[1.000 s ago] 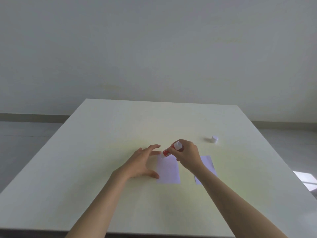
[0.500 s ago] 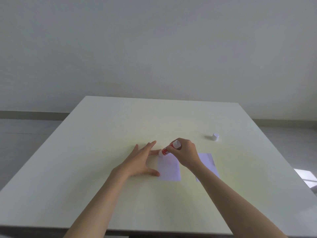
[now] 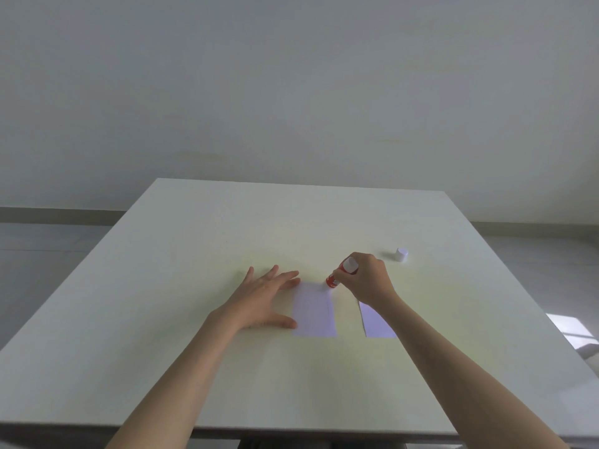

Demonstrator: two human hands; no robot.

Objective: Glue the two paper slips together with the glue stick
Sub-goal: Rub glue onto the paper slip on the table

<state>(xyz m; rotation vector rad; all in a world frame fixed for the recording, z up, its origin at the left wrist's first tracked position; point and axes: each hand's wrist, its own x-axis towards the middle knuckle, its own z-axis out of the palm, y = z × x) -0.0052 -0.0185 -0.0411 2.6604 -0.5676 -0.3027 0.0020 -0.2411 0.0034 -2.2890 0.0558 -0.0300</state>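
Two pale paper slips lie side by side on the white table (image 3: 194,254). The left slip (image 3: 313,311) is pinned flat at its left edge by my left hand (image 3: 264,298), fingers spread. My right hand (image 3: 368,281) grips a red glue stick (image 3: 340,275), tilted with its lower end touching the far right corner of the left slip. The right slip (image 3: 376,322) is partly hidden under my right wrist.
The glue stick's white cap (image 3: 401,254) stands on the table behind and to the right of my right hand. The table's near edge runs along the bottom of the view, and a plain wall rises behind the far edge.
The glue stick's tip has moved from the left slip's far left corner to its far right corner. My left hand has stayed on the slip's left edge.
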